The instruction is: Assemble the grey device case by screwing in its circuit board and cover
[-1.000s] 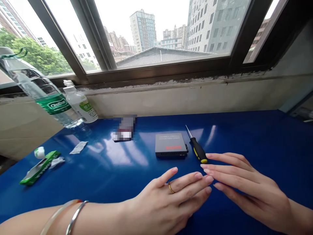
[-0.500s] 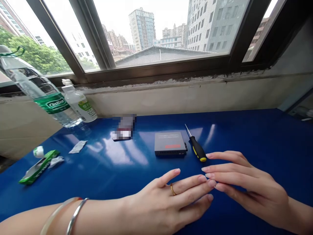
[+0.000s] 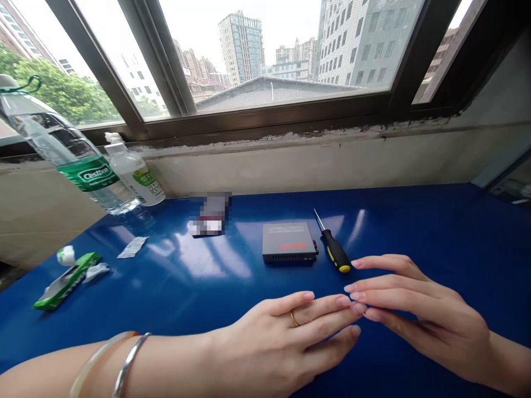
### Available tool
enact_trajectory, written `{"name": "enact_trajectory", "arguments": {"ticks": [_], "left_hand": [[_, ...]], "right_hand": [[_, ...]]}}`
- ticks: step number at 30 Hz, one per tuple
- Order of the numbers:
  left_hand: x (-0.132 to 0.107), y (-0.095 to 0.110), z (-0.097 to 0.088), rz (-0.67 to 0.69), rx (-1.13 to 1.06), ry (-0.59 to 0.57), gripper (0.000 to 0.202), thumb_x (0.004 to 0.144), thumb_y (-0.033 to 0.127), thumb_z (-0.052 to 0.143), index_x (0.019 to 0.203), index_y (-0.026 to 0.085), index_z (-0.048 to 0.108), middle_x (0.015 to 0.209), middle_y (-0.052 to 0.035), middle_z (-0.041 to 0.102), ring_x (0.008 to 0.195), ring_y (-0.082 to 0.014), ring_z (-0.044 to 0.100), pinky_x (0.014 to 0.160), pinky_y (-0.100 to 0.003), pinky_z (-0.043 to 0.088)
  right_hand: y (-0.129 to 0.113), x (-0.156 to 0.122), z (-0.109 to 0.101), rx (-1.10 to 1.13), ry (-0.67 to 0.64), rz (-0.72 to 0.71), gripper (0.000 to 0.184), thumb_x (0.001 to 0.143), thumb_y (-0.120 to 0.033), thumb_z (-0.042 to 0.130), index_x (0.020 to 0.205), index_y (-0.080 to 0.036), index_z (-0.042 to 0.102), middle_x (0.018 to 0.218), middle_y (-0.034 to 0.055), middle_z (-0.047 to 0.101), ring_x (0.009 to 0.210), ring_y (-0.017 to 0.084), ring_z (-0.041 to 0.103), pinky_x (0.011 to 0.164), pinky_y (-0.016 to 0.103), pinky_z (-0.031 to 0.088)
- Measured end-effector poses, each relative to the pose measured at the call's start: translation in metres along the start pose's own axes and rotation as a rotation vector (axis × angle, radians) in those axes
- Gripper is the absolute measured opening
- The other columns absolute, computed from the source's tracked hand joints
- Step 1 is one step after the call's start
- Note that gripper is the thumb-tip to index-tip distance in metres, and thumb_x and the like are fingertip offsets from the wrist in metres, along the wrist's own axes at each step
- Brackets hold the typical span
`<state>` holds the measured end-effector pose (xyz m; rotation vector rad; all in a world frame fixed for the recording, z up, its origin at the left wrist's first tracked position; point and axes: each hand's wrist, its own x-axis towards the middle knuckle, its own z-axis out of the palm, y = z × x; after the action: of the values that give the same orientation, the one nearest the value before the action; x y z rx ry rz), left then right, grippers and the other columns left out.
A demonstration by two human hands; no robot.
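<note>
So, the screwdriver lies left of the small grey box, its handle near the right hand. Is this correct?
No: the head view shows the screwdriver right of the small grey box. Its handle is near the right hand, as you said.

Since a sec ago my left hand (image 3: 282,326) has slid a bit right, its thumb (image 3: 307,296) folded in closer to the fingers, tips now about touching my right hand (image 3: 431,318). View tipped slightly, so the counter (image 3: 415,221) sits a touch higher in frame.

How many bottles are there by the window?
2. A large water bottle leans tilted at the far left, and a smaller white-capped bottle sits just to its right.
</note>
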<state>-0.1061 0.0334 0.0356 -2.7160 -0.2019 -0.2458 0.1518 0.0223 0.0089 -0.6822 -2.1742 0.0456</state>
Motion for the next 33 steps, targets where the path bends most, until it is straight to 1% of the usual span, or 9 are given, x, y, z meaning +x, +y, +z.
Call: {"name": "enact_trajectory", "arguments": {"ticks": [4,10,17,21,26,30,33], "left_hand": [[0.0010,0.0001,0.0009,-0.013,-0.013,-0.013,0.041,0.096,0.026,0.038,0.135,0.024,0.049,0.150,0.0006,0.038,0.141,-0.0137,0.026,0.112,-0.026,0.023],[0.0009,-0.0003,0.0028,0.003,-0.040,-0.012,0.041,0.096,0.025,0.036,0.135,0.022,0.049,0.150,-0.0006,0.039,0.141,-0.0143,0.027,0.111,-0.027,0.024],[0.0008,-0.0002,0.0011,-0.007,-0.046,-0.017,0.040,0.096,0.026,0.037,0.133,0.022,0.051,0.150,-0.0014,0.039,0.141,-0.0141,0.028,0.111,-0.025,0.027],[0.0013,-0.0009,0.0014,0.006,-0.057,-0.014,0.039,0.096,0.026,0.037,0.132,0.020,0.052,0.150,-0.0022,0.039,0.140,-0.0141,0.029,0.111,-0.025,0.027],[0.0017,-0.0011,0.0018,0.007,-0.061,-0.009,0.038,0.095,0.026,0.039,0.130,0.019,0.054,0.150,-0.0027,0.039,0.140,-0.0150,0.029,0.110,-0.025,0.029],[0.0015,-0.0008,0.0022,0.002,-0.071,-0.010,0.038,0.096,0.026,0.038,0.130,0.019,0.055,0.150,-0.0031,0.038,0.140,-0.0149,0.030,0.110,-0.025,0.030],[0.0018,-0.0006,0.0024,0.000,-0.084,-0.026,0.040,0.096,0.026,0.036,0.131,0.019,0.053,0.150,-0.0037,0.038,0.140,-0.0147,0.031,0.110,-0.026,0.031]], "right_hand": [[0.0001,0.0011,-0.0007,-0.008,-0.003,-0.009,0.021,0.083,-0.011,0.059,0.101,-0.021,0.062,0.092,0.0012,0.074,0.105,0.019,0.063,0.084,0.032,0.052],[0.0007,0.0003,-0.0017,-0.017,-0.012,-0.028,0.019,0.084,-0.011,0.059,0.101,-0.020,0.061,0.092,0.0005,0.074,0.106,0.017,0.062,0.084,0.031,0.052],[0.0017,-0.0001,-0.0015,-0.013,-0.002,-0.009,0.020,0.082,-0.012,0.060,0.099,-0.022,0.063,0.090,0.0008,0.074,0.101,0.020,0.065,0.079,0.032,0.054],[0.0018,0.0003,-0.0013,-0.014,-0.005,-0.017,0.021,0.082,-0.010,0.059,0.099,-0.021,0.064,0.091,0.0010,0.075,0.102,0.020,0.065,0.080,0.032,0.054],[0.0010,0.0023,-0.0019,-0.023,0.019,-0.011,0.015,0.082,-0.014,0.060,0.094,-0.022,0.066,0.086,0.0006,0.075,0.097,0.019,0.067,0.078,0.030,0.055],[0.0008,0.0022,-0.0010,-0.029,-0.004,-0.022,0.018,0.083,-0.012,0.059,0.098,-0.020,0.064,0.088,0.0011,0.075,0.101,0.019,0.065,0.080,0.031,0.054],[0.0004,0.0014,-0.0004,-0.027,0.005,-0.019,0.018,0.083,-0.011,0.059,0.098,-0.021,0.063,0.088,0.0007,0.075,0.099,0.019,0.066,0.080,0.031,0.054]]}}
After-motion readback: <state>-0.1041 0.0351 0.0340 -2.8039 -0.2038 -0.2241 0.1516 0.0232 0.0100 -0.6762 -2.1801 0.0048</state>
